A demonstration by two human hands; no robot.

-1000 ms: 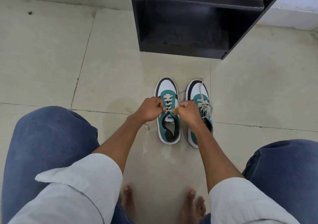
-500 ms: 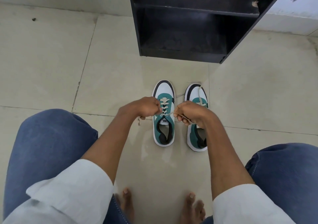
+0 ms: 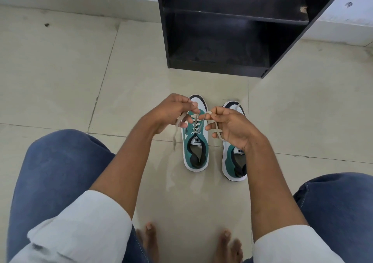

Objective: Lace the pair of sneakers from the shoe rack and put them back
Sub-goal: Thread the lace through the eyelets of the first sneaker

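Two teal-and-white sneakers stand side by side on the floor, toes pointing at the rack. The left sneaker has its beige lace threaded up the eyelets. My left hand pinches one free end of that lace, which dangles down past my wrist. My right hand holds the other end, looped around its fingers. Both hands are raised above the shoe, pulling the ends up and apart. The right sneaker is partly hidden behind my right hand.
A black open shoe rack with bare shelves stands just beyond the sneakers against the wall. Beige floor tiles spread to the left and right. My knees in blue jeans and my bare feet frame the bottom of the view.
Both hands have lifted off the left sneaker and drawn the lace ends upward and apart. The right hand now has the lace looped around its fingers.
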